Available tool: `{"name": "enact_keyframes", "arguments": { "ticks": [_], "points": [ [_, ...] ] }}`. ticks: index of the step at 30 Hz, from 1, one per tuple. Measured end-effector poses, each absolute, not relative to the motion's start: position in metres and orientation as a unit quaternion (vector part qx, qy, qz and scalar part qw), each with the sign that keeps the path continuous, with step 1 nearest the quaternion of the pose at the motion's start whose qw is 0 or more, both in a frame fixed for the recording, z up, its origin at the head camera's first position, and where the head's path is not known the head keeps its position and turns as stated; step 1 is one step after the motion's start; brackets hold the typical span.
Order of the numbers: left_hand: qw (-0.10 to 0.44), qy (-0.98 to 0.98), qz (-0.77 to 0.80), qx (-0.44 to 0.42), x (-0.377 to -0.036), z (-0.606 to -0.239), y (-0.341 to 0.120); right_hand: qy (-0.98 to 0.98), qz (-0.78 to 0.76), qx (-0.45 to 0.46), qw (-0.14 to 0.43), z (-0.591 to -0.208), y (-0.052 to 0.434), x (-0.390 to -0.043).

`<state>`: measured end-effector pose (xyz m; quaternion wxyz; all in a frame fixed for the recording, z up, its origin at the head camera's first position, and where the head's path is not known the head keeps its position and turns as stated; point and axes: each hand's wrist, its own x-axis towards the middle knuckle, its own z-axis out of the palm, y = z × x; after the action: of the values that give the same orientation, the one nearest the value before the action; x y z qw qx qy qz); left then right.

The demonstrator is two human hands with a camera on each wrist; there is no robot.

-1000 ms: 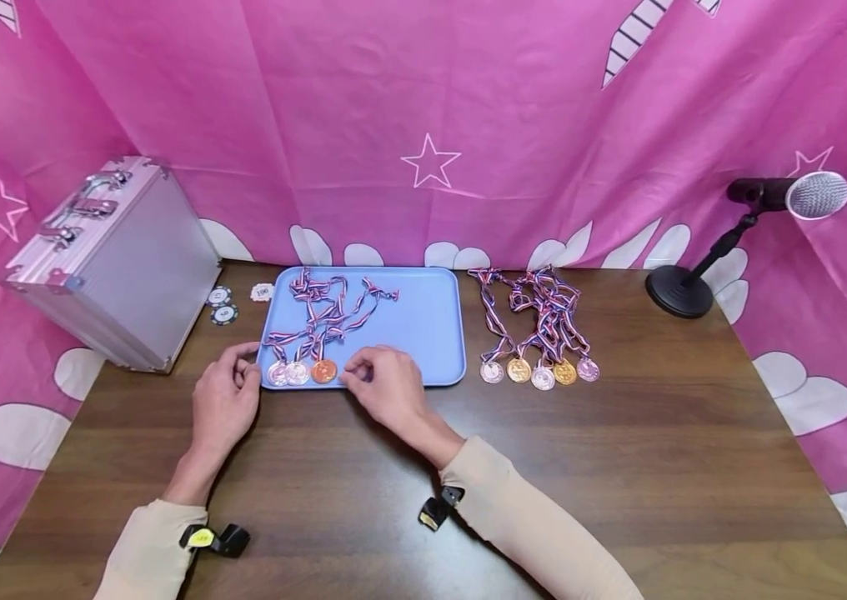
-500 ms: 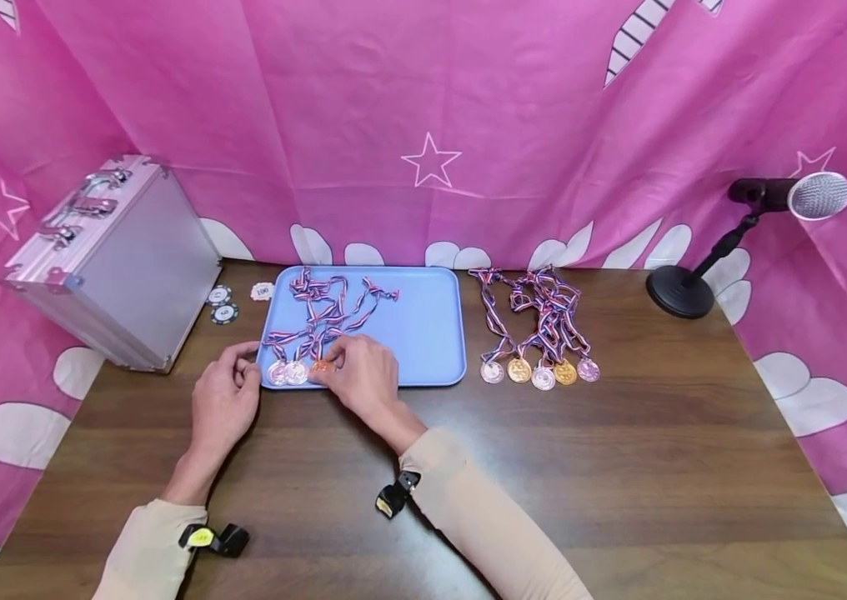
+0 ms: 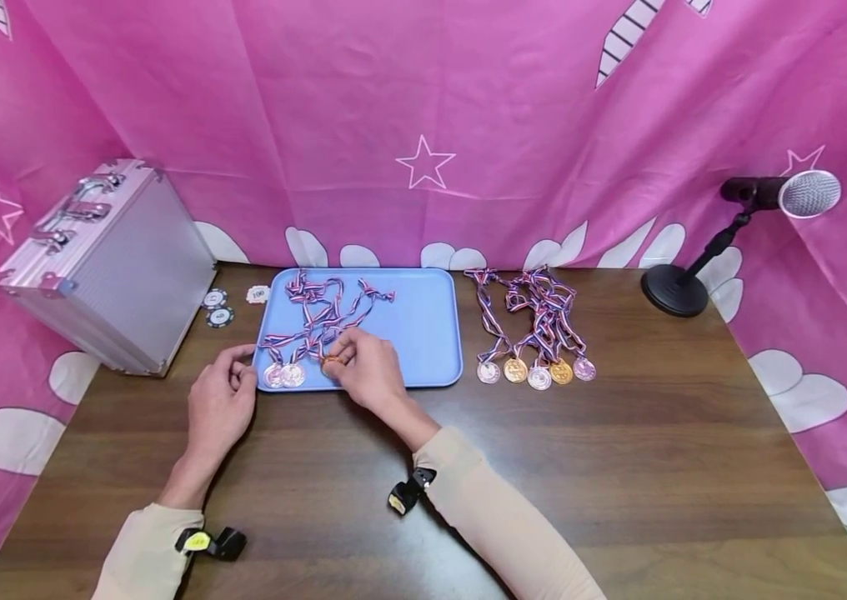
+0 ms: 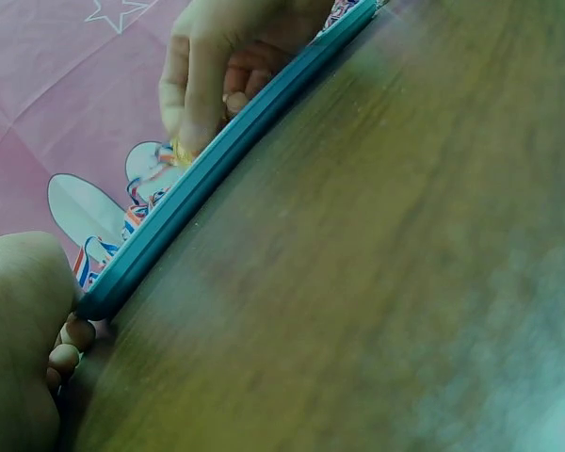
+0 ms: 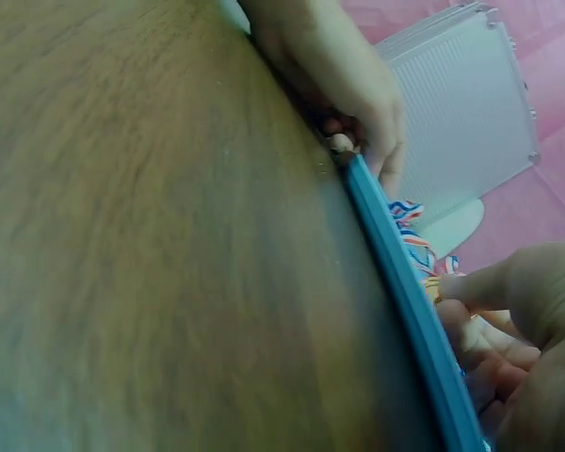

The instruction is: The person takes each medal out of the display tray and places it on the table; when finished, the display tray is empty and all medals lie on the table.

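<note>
The right hand (image 3: 365, 371) pinches a medal (image 3: 328, 367) between thumb and fingers at the near edge of the tray (image 3: 423, 333). The medal is a round, gold-brown disc with a metallic sheen; the fingers cover much of it, so its face cannot be read, and only a slim part shows in both wrist views. It seems tilted. A ribbon (image 3: 307, 292) striped in red, white and blue lies beyond it, bunched and twisted with the others across the left half of the tray. The left hand (image 3: 219, 407) holds the near left corner of the tray, its fingers curled against the rim.

Beside the pinched medal, to its left, 2 pale medals (image 3: 293, 376) lie flat inside the tray, silvery with a pinkish tint and just overlapping or touching. The tray is blue, shallow and round-cornered.

To the right of the tray, on the brown wooden tabletop (image 3: 618, 458), lie 5 more medals (image 3: 539, 378) in a loose row: 2 gold, 2 silvery and 1 pinkish, their striped ribbons tangled behind them. Left of the tray are 2 dark-edged chips (image 3: 219, 317) and 1 pale chip (image 3: 258, 294) marked 100. A silver case (image 3: 131, 267) stands at the far left, a mic (image 3: 806, 194) on a black stand (image 3: 674, 290) at the far right, and pink cloth (image 3: 363, 108) hangs behind.
</note>
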<state>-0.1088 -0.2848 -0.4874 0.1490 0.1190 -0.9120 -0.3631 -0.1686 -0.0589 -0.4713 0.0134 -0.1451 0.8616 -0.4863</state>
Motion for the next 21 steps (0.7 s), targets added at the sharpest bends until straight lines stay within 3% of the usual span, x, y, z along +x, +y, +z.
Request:
{"name": "enact_keyframes", "arguments": {
  "ticks": [7,15,21],
  "points": [
    [0.158,-0.912,-0.362,0.111,-0.109,-0.489,-0.287,0.781,-0.616,-0.104,0.013,-0.450,-0.033,-0.162],
    [0.158,-0.911,-0.364,0.112,-0.110,-0.488,-0.285,0.793,-0.597,-0.115,-0.042,-0.442,0.015,-0.165],
    [0.164,-0.909,-0.365,0.114,-0.108,-0.487,-0.284,0.796,-0.590,-0.122,-0.047,-0.437,0.041,-0.156]
  ]
}}
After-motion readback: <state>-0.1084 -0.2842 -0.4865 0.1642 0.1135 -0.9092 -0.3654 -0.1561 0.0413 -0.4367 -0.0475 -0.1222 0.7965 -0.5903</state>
